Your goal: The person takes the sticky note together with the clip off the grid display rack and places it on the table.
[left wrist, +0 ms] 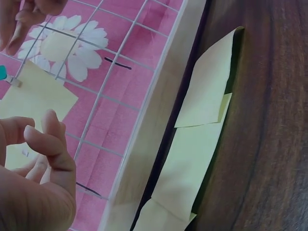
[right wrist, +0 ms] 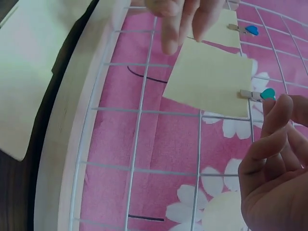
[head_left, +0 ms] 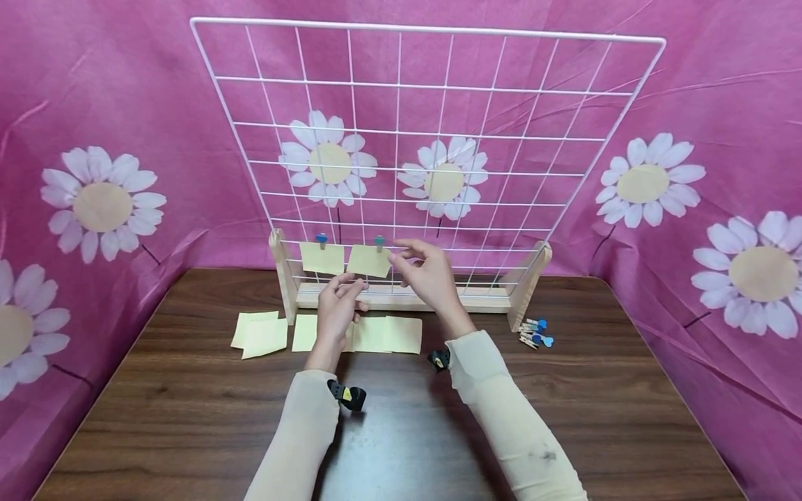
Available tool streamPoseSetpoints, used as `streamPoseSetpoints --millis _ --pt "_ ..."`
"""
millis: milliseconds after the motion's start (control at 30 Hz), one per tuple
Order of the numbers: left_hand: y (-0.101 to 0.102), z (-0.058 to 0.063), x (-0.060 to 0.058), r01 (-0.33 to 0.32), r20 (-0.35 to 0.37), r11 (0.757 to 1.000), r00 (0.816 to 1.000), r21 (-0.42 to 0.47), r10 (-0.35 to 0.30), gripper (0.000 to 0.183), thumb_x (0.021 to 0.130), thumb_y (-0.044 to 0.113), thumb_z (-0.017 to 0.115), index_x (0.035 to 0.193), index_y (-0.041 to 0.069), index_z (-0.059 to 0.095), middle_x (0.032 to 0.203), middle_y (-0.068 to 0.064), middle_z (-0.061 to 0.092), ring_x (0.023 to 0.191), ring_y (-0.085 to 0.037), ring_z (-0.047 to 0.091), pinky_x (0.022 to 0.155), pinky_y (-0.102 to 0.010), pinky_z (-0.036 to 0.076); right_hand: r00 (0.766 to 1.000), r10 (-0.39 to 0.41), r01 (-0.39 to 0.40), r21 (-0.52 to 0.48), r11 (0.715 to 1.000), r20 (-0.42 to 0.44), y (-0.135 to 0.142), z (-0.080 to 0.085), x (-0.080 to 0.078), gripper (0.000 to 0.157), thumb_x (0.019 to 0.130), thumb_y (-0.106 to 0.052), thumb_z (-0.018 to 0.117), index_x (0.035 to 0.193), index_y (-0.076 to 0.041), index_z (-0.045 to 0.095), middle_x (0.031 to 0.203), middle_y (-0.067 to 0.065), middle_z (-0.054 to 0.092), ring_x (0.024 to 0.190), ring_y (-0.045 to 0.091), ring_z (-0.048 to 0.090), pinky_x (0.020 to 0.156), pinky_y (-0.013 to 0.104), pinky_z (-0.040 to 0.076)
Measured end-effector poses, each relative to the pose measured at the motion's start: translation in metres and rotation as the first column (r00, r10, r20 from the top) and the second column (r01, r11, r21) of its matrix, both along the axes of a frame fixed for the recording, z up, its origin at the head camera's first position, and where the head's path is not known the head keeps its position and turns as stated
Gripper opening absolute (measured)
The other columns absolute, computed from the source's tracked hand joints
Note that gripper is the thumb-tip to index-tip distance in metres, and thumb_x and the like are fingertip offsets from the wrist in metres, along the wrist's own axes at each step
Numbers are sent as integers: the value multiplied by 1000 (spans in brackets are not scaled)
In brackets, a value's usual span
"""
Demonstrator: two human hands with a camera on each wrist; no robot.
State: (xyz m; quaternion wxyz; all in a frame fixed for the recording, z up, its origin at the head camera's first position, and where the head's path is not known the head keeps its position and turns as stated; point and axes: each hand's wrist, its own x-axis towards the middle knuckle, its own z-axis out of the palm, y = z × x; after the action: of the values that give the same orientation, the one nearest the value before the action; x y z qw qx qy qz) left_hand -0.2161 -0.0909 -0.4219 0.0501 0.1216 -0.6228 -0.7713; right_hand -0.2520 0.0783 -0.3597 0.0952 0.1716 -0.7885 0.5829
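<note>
Two yellow paper notes hang side by side low on a white wire grid (head_left: 426, 30). The left note (head_left: 322, 259) is held by a clothespin with a blue heart (head_left: 321, 239); a green-heart clothespin (right wrist: 266, 94) grips the top of the right note (right wrist: 209, 79), which hangs slightly tilted. My right hand (head_left: 429, 275) is just right of that note, thumb and forefinger apart, fingertips close by the green heart. Below the notes is my left hand (head_left: 338, 309), its fingers loosely bent near their lower edges with nothing pinched between them.
The grid stands in a wooden base (head_left: 464, 302) on a dark wood table (head_left: 564, 417). A row of yellow notes (head_left: 404, 335) lies before it, partly behind my left hand. Further left are overlapping notes (head_left: 265, 339). Several blue-heart clothespins (head_left: 532, 339) lie at the right.
</note>
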Motion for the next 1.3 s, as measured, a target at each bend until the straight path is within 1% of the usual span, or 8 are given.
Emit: streamPoseSetpoints --millis 133,267,433,667,900,1067,1167,1300 --pt "2 -2 -2 -12 -4 1000 1000 14 12 37 100 12 63 133 0 52 99 -4 72 55 -10 61 42 -18 41 1000 3 -3 6 1000 -3 -6 3 -2 31 93 -11 73 122 1 70 95 15 76 52 22 65 52 41 58" --pt "4 -2 -3 -27 -15 999 1000 21 27 37 100 11 64 133 1 51 101 -6 71 55 -10 60 43 -18 41 999 -15 17 46 999 -42 -13 7 -3 31 93 -12 73 122 0 71 95 12 76 55 13 62 52 35 57" --pt "5 -3 -2 -60 -26 998 998 37 61 32 100 11 64 128 1 52 98 -5 71 54 -10 58 44 -19 41 996 -35 47 138 989 -87 -19 12 -3 32 95 -12 71 125 -1 70 97 12 76 55 14 64 48 26 53" --pt "6 -3 -2 -88 -31 993 995 75 91 28 100 13 65 122 2 51 111 -20 67 54 -9 59 43 -17 41 992 -55 79 229 970 -112 -24 14 -6 31 97 -14 69 124 -1 70 98 11 76 54 13 64 44 26 49" --pt "6 3 -2 -101 -70 993 992 62 105 24 99 13 65 118 2 54 96 -9 65 54 -11 61 43 -18 42 984 -74 117 275 954 -163 -27 15 -9 22 97 -16 69 115 -3 74 96 9 77 70 17 69 57 27 54" --pt "3 7 -1 -106 -90 994 990 19 108 17 99 10 63 114 2 58 95 -13 67 54 -14 61 42 -18 40 979 -66 123 299 946 -194 -27 17 -11 18 97 -16 69 108 -4 75 95 7 77 79 18 71 68 31 56" --pt "0 9 -1 -108 -98 994 989 -9 107 16 99 9 62 113 2 58 94 -16 68 53 -15 61 40 -18 38 980 -65 120 295 948 -188 -27 18 -11 17 97 -16 70 107 -4 75 94 7 77 78 18 72 66 31 55" --pt "-1 11 -1 -98 -106 994 990 -41 93 16 100 9 60 113 1 58 85 -7 70 52 -14 60 39 -18 37 984 -76 118 275 954 -160 -27 17 -11 17 97 -17 70 107 -4 75 92 5 77 75 16 71 59 29 53"
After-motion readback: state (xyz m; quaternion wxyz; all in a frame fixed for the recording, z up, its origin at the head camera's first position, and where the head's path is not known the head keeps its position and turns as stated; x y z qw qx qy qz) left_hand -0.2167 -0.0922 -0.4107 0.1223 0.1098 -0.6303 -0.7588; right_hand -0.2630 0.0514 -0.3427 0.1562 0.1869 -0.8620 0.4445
